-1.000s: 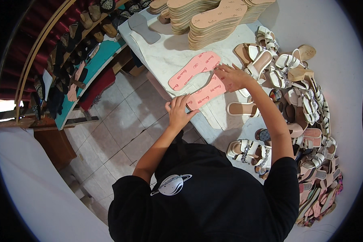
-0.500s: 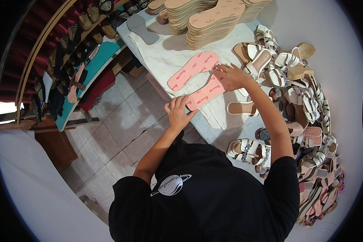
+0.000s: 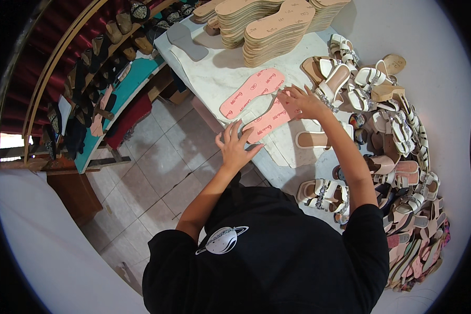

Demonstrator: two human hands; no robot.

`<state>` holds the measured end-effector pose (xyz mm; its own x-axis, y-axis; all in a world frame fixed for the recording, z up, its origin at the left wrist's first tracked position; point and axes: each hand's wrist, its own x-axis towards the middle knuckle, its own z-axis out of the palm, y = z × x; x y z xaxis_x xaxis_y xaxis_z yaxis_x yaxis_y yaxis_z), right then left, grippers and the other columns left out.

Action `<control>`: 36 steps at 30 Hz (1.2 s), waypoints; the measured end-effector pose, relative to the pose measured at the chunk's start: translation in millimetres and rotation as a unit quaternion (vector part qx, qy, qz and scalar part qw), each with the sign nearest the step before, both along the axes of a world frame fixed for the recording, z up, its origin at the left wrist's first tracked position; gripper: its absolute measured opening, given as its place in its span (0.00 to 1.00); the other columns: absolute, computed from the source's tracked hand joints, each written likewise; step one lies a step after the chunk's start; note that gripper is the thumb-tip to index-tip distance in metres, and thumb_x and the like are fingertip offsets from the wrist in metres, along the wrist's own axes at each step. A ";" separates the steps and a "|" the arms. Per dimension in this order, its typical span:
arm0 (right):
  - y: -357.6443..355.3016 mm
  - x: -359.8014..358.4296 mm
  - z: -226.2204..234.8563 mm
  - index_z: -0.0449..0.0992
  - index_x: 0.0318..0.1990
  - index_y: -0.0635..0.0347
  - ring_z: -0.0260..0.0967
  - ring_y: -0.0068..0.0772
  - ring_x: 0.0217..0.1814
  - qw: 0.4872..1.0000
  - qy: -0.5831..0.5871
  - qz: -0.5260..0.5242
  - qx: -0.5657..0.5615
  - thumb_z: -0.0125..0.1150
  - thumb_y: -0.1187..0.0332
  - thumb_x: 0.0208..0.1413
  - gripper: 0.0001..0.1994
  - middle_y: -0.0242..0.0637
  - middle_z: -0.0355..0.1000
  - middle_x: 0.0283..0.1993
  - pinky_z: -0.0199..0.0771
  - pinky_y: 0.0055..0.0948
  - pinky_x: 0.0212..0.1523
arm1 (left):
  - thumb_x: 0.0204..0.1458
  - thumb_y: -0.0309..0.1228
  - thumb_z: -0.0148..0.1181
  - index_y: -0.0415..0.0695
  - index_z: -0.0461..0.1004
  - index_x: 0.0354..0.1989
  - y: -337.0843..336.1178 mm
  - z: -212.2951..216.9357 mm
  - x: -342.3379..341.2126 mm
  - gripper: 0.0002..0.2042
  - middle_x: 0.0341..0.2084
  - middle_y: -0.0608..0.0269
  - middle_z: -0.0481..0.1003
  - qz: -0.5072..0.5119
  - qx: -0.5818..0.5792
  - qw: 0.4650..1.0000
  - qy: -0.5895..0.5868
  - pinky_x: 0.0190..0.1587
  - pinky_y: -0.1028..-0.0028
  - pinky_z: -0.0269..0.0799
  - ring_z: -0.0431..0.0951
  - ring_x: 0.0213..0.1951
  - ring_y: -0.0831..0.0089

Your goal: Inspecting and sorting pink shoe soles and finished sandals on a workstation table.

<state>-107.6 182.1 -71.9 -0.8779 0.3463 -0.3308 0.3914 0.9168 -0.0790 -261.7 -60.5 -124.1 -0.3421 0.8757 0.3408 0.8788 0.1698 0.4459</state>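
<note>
Two pink printed shoe insoles (image 3: 253, 93) lie side by side on the white-covered table. The nearer insole (image 3: 271, 122) is between my hands. My left hand (image 3: 235, 148) is at its narrow heel end by the table's edge, fingers spread and open. Over the wide toe end, my right hand (image 3: 306, 103) rests with its fingers apart, partly covering the print. Neither hand grips anything that I can see.
Tall stacks of tan sole boards (image 3: 277, 34) stand at the table's far side, with a grey sole shape (image 3: 187, 42) to their left. White sandals (image 3: 371, 86) pile up on the right. A teal shelf (image 3: 121, 99) with shoes stands at left.
My left hand has loosened from the heel end of the nearer insole, its fingers spreading. My right hand has lifted and opened slightly at the toe end. The insoles have barely moved.
</note>
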 end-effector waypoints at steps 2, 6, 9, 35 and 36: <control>-13.4 8.5 3.9 0.50 0.64 0.40 0.42 0.46 0.69 0.999 0.020 -0.028 -0.008 0.72 0.68 0.30 0.49 0.37 0.46 0.66 0.46 0.56 0.64 | 0.35 0.52 0.65 0.57 0.74 0.45 2.3 2.7 -1.7 0.26 0.54 0.62 0.61 -0.008 0.005 1.000 0.002 0.52 0.52 0.43 0.55 0.57 0.63; -42.6 41.8 10.7 0.54 0.63 0.40 0.42 0.49 0.69 0.976 0.166 -0.138 -0.004 0.71 0.66 0.34 0.44 0.39 0.46 0.66 0.46 0.59 0.62 | 0.37 0.50 0.64 0.56 0.74 0.45 16.0 16.8 4.4 0.24 0.54 0.63 0.61 -0.052 0.010 0.999 -0.010 0.53 0.52 0.42 0.55 0.58 0.63; -73.2 63.4 14.6 0.60 0.60 0.41 0.43 0.50 0.69 0.938 0.272 -0.214 0.008 0.66 0.63 0.42 0.34 0.39 0.48 0.66 0.43 0.60 0.62 | 0.39 0.47 0.64 0.57 0.74 0.45 32.5 23.1 12.8 0.22 0.55 0.63 0.61 -0.109 0.032 0.994 -0.008 0.53 0.52 0.42 0.55 0.58 0.62; -369.9 298.9 79.3 0.69 0.53 0.43 0.42 0.48 0.69 0.581 0.311 -0.695 0.287 0.58 0.64 0.49 0.21 0.37 0.54 0.63 0.33 0.58 0.64 | 0.41 0.43 0.63 0.54 0.74 0.43 18.3 122.6 354.7 0.19 0.54 0.63 0.62 -0.677 0.148 0.714 -0.101 0.54 0.55 0.39 0.55 0.58 0.60; -377.8 308.3 82.3 0.69 0.53 0.43 0.43 0.48 0.69 0.574 0.302 -0.697 0.306 0.58 0.64 0.49 0.21 0.37 0.55 0.62 0.33 0.59 0.64 | 0.41 0.43 0.63 0.54 0.74 0.43 11.9 125.6 367.7 0.19 0.54 0.63 0.62 -0.686 0.148 0.705 -0.103 0.54 0.55 0.39 0.55 0.58 0.60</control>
<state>200.7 -195.6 10.4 0.5030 0.7405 0.4456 0.8486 -0.3253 -0.4173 106.0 -48.5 1.5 0.6882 0.3316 0.6453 0.0364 -0.9041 0.4258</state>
